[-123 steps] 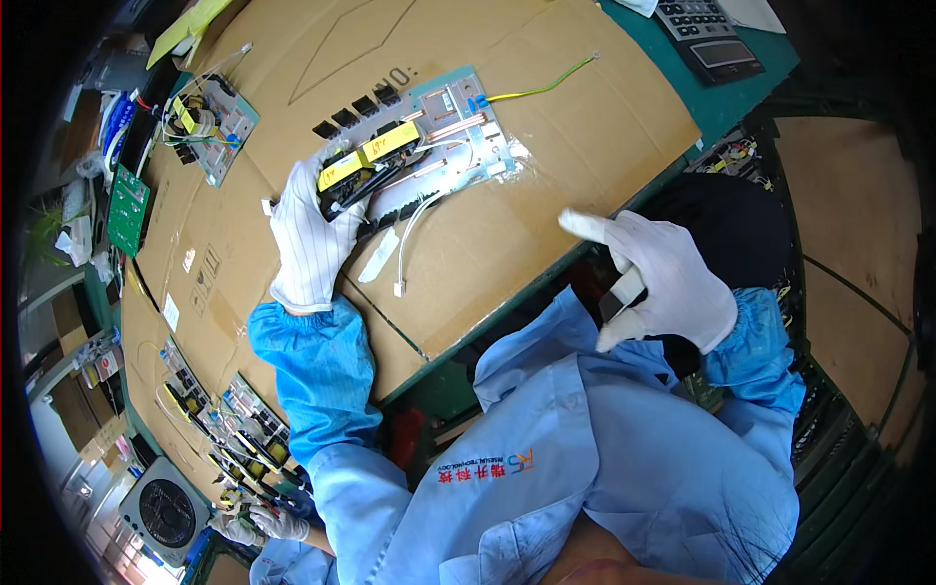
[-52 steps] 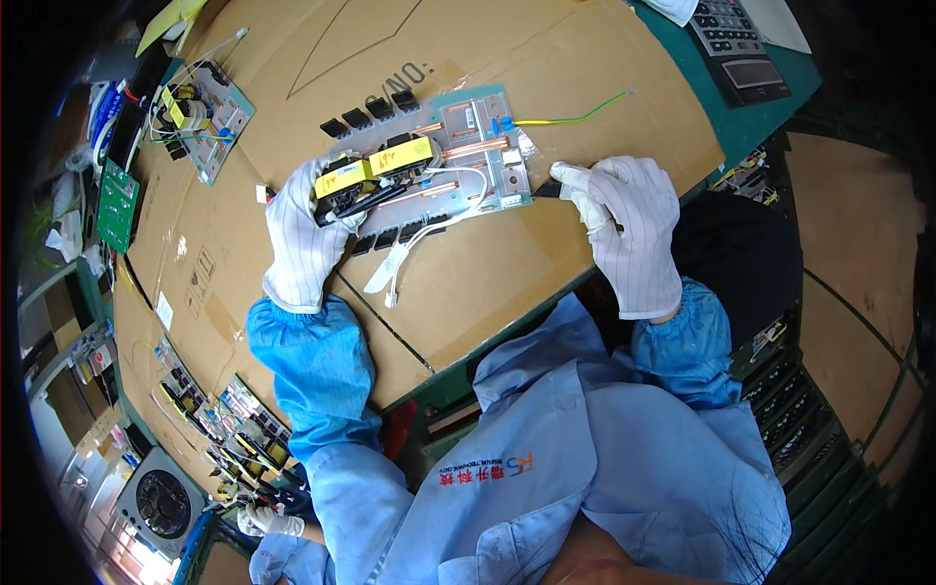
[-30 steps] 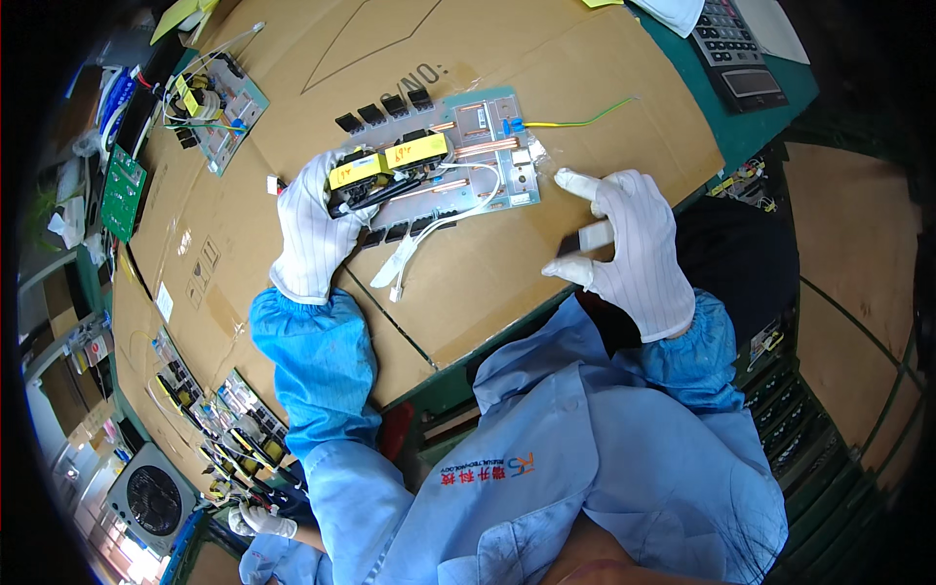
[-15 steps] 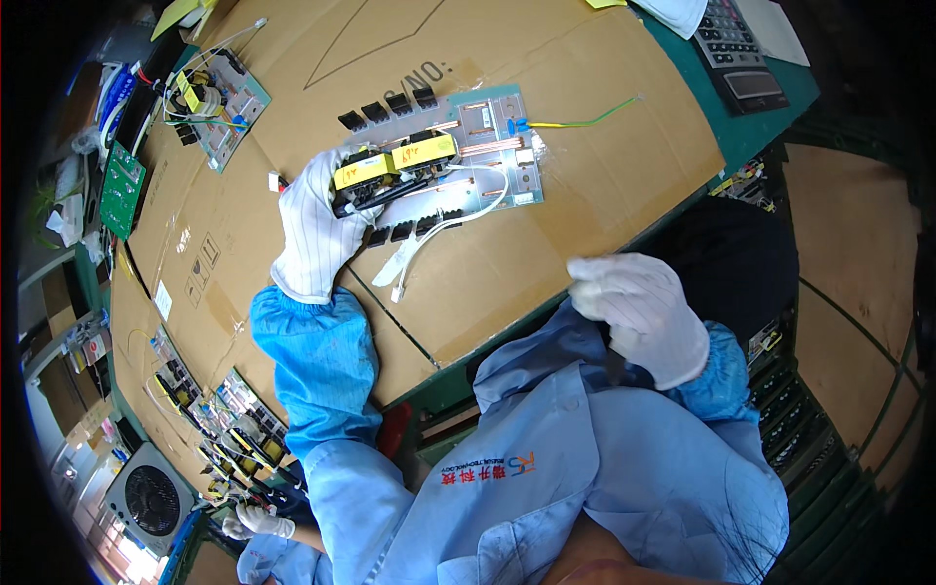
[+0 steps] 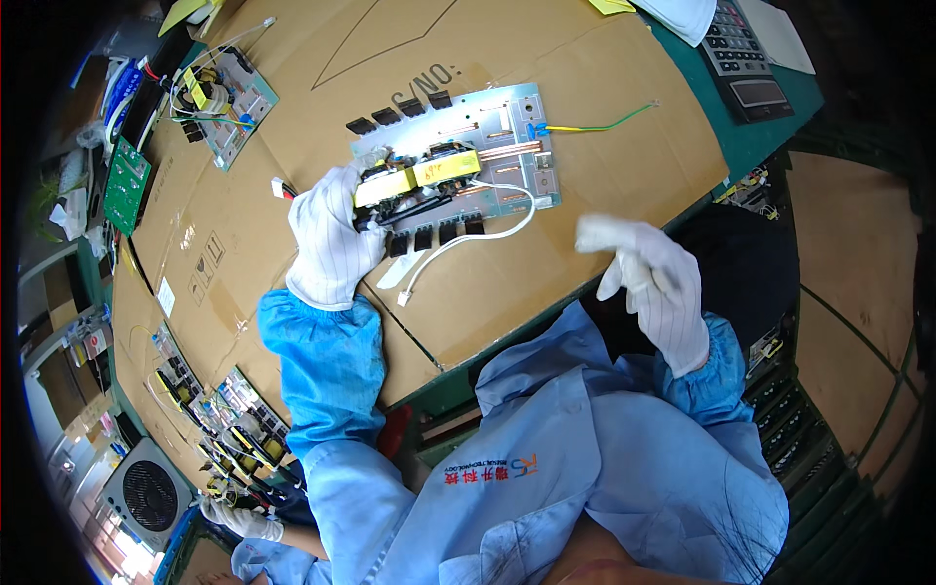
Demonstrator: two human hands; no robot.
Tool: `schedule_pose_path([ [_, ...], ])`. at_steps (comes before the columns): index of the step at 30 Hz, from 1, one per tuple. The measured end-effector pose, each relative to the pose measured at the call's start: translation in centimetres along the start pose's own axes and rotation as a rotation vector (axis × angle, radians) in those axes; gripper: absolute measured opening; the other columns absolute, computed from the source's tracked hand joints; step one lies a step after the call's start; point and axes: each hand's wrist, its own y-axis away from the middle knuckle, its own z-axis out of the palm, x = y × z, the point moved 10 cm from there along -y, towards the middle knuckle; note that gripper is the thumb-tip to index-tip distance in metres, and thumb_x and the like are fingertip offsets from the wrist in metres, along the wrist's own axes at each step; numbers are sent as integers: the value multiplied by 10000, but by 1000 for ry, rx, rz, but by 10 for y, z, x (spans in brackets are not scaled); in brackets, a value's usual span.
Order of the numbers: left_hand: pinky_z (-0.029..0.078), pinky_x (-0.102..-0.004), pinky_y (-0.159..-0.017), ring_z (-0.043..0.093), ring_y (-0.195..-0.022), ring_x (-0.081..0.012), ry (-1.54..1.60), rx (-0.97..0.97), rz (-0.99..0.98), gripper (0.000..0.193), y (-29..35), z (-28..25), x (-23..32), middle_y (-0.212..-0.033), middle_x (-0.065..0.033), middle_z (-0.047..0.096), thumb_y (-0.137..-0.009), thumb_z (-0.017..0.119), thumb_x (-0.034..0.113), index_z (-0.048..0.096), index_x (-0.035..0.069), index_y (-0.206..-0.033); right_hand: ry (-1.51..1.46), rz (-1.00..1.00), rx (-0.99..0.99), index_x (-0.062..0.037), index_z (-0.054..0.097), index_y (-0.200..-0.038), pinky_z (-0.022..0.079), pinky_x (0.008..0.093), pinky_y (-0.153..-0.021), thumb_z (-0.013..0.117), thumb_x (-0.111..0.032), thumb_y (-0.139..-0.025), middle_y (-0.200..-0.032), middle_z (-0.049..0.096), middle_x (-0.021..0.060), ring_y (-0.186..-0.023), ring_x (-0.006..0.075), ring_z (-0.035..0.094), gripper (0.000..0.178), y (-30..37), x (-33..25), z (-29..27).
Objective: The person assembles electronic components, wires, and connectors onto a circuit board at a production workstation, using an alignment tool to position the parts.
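Note:
A circuit board lies on the cardboard sheet, fitted with two yellow-wrapped transformers and rows of black parts along both long edges. My left hand, in a white striped glove, is closed on the board's left end; its fingertips are partly hidden by parts. A white cable with a small plug loops off the near edge. From the right end runs a yellow-green wire. Gloved too, my right hand hovers at the table's near edge, empty, index finger stretched out and the others loosely bent.
Another populated board sits at the far left, beside a bare green board. Several more boards lie at the near left, by a co-worker's gloved hand and a grey fan. A calculator rests at the far right.
The board and my left hand have shifted slightly right in the picture. My right hand has risen a little and its fingers have spread from a closed pose.

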Motion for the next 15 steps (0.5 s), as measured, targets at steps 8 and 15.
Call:
schedule_pose_path([
  [8,472,-387,-678,645,-796,-286,27,-133,-41,594,0,22,12,-837,-71,629,-562,677,64,610,119,-1150,-350,482,353,-26,505,-1345,406,197,-529,526,-95,-916,-954,610,72,-581,58,474,435,-18,46,-17],
  [15,490,-356,-712,658,-807,-281,103,-177,-35,1031,-11,18,18,-899,-104,657,-570,796,628,495,45,-1365,-460,521,454,-17,576,-1245,322,201,-466,499,-130,-942,-903,619,65,-568,59,475,333,-26,59,-22],
])
